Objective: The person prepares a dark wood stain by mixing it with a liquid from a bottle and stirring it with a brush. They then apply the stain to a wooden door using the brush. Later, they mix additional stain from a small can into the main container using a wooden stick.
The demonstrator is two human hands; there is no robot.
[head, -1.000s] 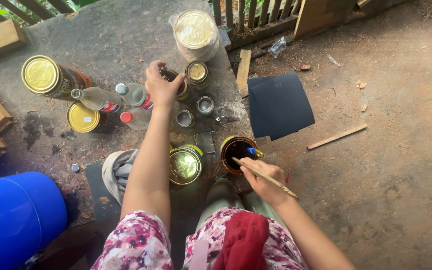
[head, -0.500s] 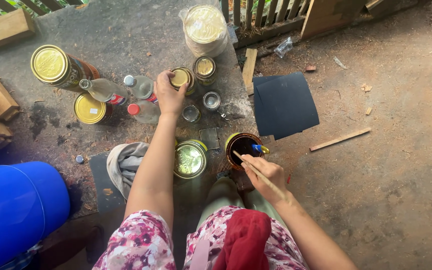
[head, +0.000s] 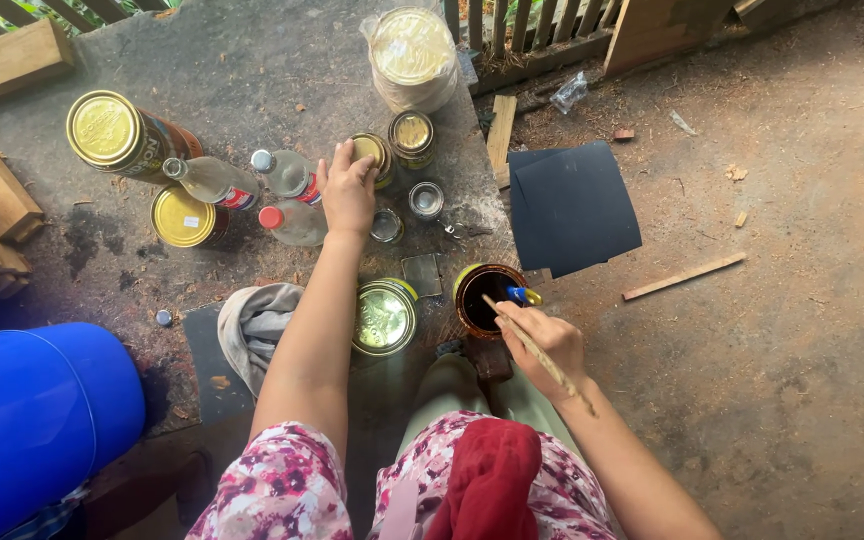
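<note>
Reaching forward, our left hand (head: 348,186) lies cupped over a small round tin with a gold-coloured lid (head: 372,152), fingers closed around its near side and rim. We take the open tin of dark brown stain (head: 486,297) as our landmark. The small gold-lidded tin stands beyond it and to its left, just beside a second small gold-lidded tin (head: 413,134).

Our right hand (head: 540,340) sits just near side of the landmark, pinching a thin wooden stick-like handle (head: 538,354) between thumb and fingers; the handle's far end dips into the stain. Whether it carries bristles we cannot tell.

We judge the small tin rigid, smooth-walled and light to moderate in weight; contents are unseen. A hold around the wall below the lid looks soundest, since painted metal may be slippery with residue. The stick appears light and stiff; a pinch at mid-length suits it.

Left of the landmark stands a larger tin with a shiny pressed lid (head: 384,317), and further left a grey crumpled rag (head: 258,323). Beyond and to the right lie dark abrasive sheets (head: 572,205).
</note>
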